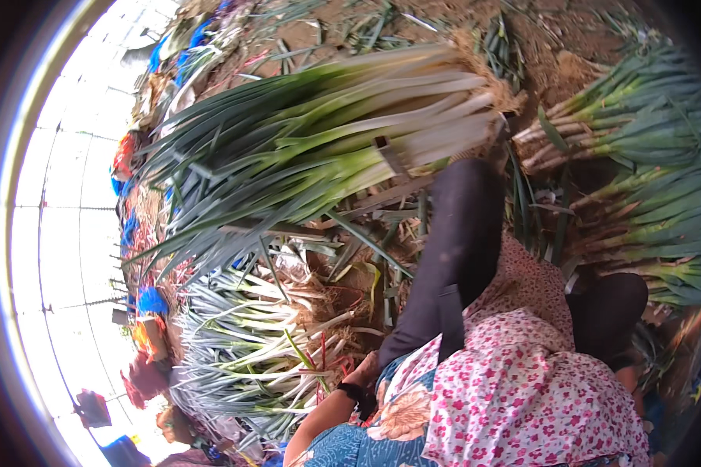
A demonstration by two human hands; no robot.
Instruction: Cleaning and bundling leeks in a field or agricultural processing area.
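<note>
My left hand (pixel 364 370), below a black wristband, is at the root ends of a pile of small green onions (pixel 245 350), close to some red strings (pixel 336 363). Its fingers are mostly hidden against my leg, so their grip does not show. At my right side only a bit of bare arm (pixel 629 380) shows, and the right hand is out of sight. Beyond my dark-clad leg (pixel 463 226), a big bundle of long leeks (pixel 343 124) rests on a low frame (pixel 389 191), roots to the right.
More leeks or large green onions (pixel 654 179) are heaped on the right. Cut leaves (pixel 378 27) litter the brown soil (pixel 553 31). Blue and red bundles (pixel 152 302) line the bright netted wall (pixel 70 194) on the left. A floral cloth (pixel 514 373) covers my lap.
</note>
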